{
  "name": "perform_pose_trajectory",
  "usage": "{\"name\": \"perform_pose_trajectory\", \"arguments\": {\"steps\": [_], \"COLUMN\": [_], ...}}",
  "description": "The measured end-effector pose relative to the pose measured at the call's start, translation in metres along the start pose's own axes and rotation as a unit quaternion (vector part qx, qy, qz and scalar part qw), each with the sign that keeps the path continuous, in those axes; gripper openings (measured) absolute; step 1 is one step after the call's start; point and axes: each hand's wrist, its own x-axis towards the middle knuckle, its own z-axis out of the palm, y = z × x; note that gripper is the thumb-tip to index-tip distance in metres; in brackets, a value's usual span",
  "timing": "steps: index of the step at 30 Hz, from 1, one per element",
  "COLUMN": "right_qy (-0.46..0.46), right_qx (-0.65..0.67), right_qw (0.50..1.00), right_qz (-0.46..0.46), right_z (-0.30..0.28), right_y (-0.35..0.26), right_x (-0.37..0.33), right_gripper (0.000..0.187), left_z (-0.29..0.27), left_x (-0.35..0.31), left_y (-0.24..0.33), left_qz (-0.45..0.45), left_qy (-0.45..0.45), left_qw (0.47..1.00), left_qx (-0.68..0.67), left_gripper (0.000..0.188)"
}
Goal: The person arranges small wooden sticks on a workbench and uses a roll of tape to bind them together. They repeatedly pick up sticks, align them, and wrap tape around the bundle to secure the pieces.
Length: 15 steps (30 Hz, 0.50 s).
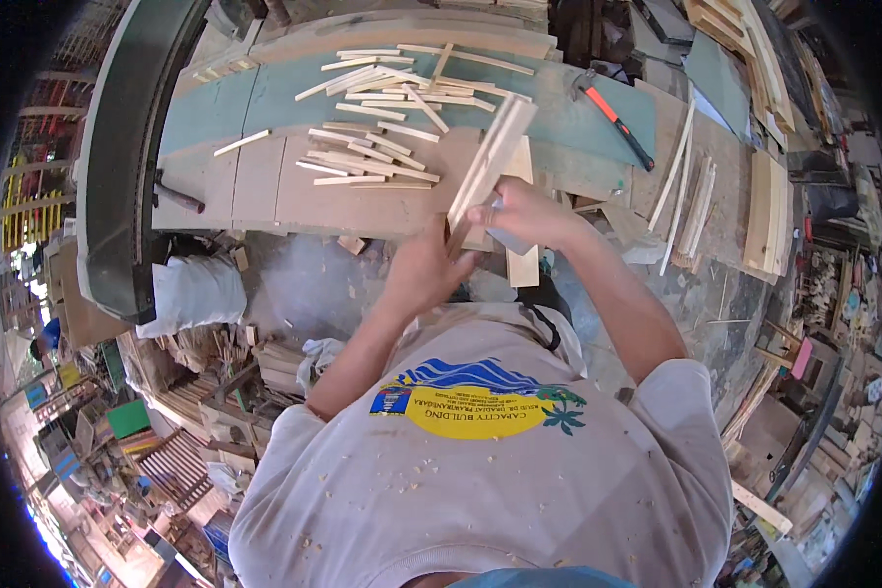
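The left hand (423,269) grips the lower end of a long wooden strip (488,162), keeping it tilted up over the worktop (255,181). The right hand (519,214) presses a small grey block (508,235) on the strip, probably sanding it. Loose short sticks (382,147) lie beyond, and a hammer (612,118) to the right; near the worktop edge there is some free room.

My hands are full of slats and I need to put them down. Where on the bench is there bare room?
Bare bench top lies left of the scattered slat pile, and a green strip runs between that pile and the red-handled hammer. It is crowded at the pile, and right of the hammer, where long strips and boards lie.
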Motion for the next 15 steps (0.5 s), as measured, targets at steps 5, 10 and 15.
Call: {"name": "perform_pose_trajectory", "arguments": {"steps": [5, 10, 15], "right_qy": [0.039, -0.063, -0.140], "right_qx": [-0.114, 0.077, 0.133], "right_qw": [0.993, 0.988, 0.974], "right_qz": [-0.015, -0.119, -0.115], "right_z": [0.024, 0.015, 0.014], "right_y": [-0.009, 0.005, 0.000], "right_x": [0.006, -0.009, -0.018], "right_gripper": [0.052, 0.073, 0.083], "left_z": [-0.006, -0.023, -0.008], "left_x": [0.001, -0.022, -0.027], "left_y": [0.000, -0.001, -0.010], "left_qz": [0.033, -0.091, -0.087], "left_qy": [0.136, -0.180, -0.419], "left_qw": [0.990, 0.902, 0.623], "left_qx": [0.029, -0.383, -0.655], "left_gripper": [0.036, 0.026, 0.029]}}
